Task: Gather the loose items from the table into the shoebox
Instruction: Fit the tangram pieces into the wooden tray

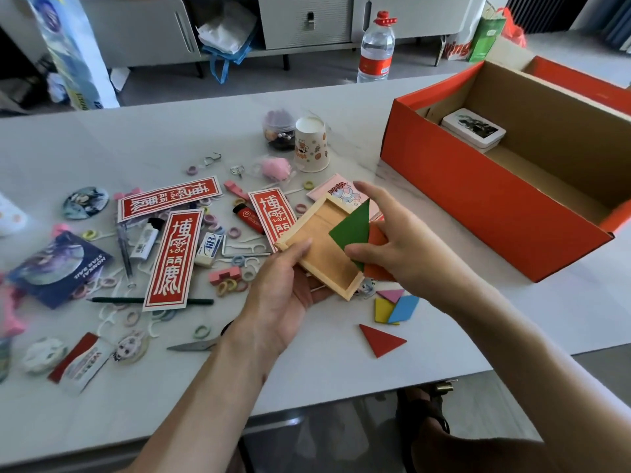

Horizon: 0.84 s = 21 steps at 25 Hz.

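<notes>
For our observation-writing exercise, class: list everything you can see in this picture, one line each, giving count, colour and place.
shoebox: one, orange, open, table's right side
tin: one, white, inside the shoebox
wooden tray: one, pale, in the left grip
green triangle: one, green, over the tray
red triangle: one, red, table's near side
paper strips: three, red, left of the tray
paper cup: one, white, upside down behind the strips
lighter: one, red, between two strips
scissors: one, silver, partly behind the left forearm
water bottle: one, clear, red-capped, at the far edge
table: one, white, under everything
left grip: one, holds the wooden tray
right grip: one, pinches the green triangle
</notes>
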{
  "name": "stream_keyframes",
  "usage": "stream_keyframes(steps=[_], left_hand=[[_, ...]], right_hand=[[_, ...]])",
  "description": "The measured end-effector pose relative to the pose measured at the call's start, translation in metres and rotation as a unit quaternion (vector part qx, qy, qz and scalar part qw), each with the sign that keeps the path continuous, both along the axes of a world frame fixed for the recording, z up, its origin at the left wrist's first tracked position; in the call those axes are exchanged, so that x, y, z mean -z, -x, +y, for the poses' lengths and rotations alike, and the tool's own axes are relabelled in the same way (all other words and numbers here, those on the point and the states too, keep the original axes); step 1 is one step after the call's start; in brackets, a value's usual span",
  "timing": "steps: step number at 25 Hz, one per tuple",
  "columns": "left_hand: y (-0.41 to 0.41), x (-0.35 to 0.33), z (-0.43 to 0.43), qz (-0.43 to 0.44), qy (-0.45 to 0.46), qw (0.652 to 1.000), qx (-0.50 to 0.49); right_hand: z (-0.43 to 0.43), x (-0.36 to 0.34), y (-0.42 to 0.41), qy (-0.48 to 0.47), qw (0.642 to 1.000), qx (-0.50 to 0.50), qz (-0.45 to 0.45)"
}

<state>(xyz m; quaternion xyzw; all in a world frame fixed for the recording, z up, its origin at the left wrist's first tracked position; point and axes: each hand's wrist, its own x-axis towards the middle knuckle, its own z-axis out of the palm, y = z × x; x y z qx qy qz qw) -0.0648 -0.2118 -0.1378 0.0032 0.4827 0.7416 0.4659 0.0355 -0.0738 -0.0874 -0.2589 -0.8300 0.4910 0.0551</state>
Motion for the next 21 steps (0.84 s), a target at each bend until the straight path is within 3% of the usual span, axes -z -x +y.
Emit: stream_keyframes(steps=[3, 9, 16, 19, 21], left_hand=[[0.004, 0.001, -0.001, -0.022, -0.004, 1.000, 0.014], [0.011, -0.001, -0.009, 0.030, 0.010, 0.999, 0.006], [0.011, 0.004, -0.013, 0.118, 0.052, 0.992, -0.013], [0.018, 0.005, -0.016, 0.147, 0.088, 0.985, -0.020], [0.022, 0.004, -0.018, 0.154, 0.109, 0.982, -0.002]], right_hand=[[-0.009, 0.010, 0.014, 0.020, 0.997, 0.042, 0.060], [-0.007, 0.018, 0.019, -0.014, 0.991, 0.122, 0.055], [-0.013, 0.016, 0.016, -0.214, 0.974, 0.049, 0.053], [0.007, 0.008, 0.009, -0.132, 0.981, 0.131, 0.047], [0.018, 0.007, 0.005, -0.061, 0.990, 0.129, 0.003]])
